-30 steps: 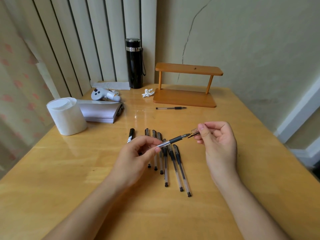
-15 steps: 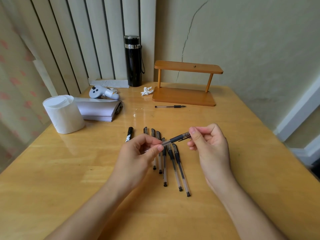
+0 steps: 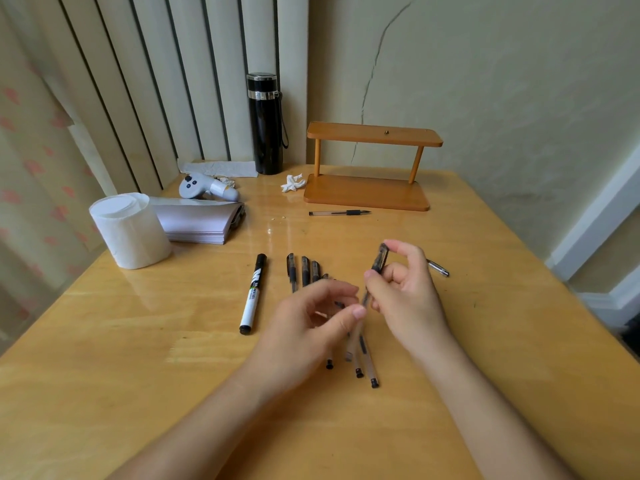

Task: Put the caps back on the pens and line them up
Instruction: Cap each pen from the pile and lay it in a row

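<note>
Head view: a wooden counter [image 3: 485,306].
Right hand [image 3: 407,296]: centre frame, its grip pinches a capped pen [image 3: 375,271], tilted above the counter.
Left hand [image 3: 311,323]: fingers loosely curled, holding nothing.
Row of pens [image 3: 363,355]: lies below both hands.
Marker [image 3: 253,294]: left of the row.

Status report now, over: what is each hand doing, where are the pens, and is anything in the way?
Right hand shut on capped pen, held above the row. Left hand open, empty. One uncapped pen lies near wooden stand. Nothing blocking.
</note>
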